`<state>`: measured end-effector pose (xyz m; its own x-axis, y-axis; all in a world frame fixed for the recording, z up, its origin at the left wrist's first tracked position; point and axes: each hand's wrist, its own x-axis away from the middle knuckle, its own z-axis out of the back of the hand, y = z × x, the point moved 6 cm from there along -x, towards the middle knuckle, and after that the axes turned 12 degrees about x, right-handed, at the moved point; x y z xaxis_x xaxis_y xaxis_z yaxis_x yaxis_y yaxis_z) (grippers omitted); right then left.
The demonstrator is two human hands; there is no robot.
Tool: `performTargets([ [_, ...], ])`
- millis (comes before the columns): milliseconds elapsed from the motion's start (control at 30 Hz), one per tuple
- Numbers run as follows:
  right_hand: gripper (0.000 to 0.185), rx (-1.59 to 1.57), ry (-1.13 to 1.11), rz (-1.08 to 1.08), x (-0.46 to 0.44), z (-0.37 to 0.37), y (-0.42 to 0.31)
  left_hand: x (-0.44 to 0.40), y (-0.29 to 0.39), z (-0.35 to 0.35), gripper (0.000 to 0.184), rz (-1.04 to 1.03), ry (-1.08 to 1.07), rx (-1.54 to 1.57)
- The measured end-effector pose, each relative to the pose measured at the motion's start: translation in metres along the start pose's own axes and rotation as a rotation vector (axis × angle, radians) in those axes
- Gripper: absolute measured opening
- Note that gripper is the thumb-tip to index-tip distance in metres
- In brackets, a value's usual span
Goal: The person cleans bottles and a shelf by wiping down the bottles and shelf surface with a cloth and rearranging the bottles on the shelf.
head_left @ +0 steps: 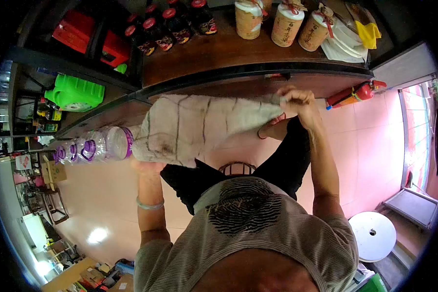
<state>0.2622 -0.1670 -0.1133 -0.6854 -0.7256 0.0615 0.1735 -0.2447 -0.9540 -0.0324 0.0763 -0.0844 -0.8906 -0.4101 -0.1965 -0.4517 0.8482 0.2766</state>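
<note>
As hands hold cloth, red-capped bottles (contents unclear), shelved

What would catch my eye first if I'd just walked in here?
Probably the pale checked cloth in mid-picture, one end gripped by the right fingers. Next might come the bright green jug on the shelving at left, then the red fire extinguisher at right.

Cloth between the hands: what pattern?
Off-white cloth with thin, dark, widely spaced crossing lines; the head view shows it best.
</note>
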Motion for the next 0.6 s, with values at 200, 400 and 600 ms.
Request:
performTargets([
  [200,0.025,-0.685,-0.376,0.507,0.006,-0.007,-0.041,-0.047,-0.003,-0.014,0.058,0.047,0.108,-0.110],
  [400,0.030,-0.457,-0.318,-0.045,0.002,-0.123,0.017,-0.075,-0.022,-0.002,0.051,0.121,0.238,-0.035],
  [600,0.030,-0.671,-0.418,-0.236,0.063,-0.130,0.056,-0.091,-0.024,0.005,0.043,0.527,0.430,-0.281],
])
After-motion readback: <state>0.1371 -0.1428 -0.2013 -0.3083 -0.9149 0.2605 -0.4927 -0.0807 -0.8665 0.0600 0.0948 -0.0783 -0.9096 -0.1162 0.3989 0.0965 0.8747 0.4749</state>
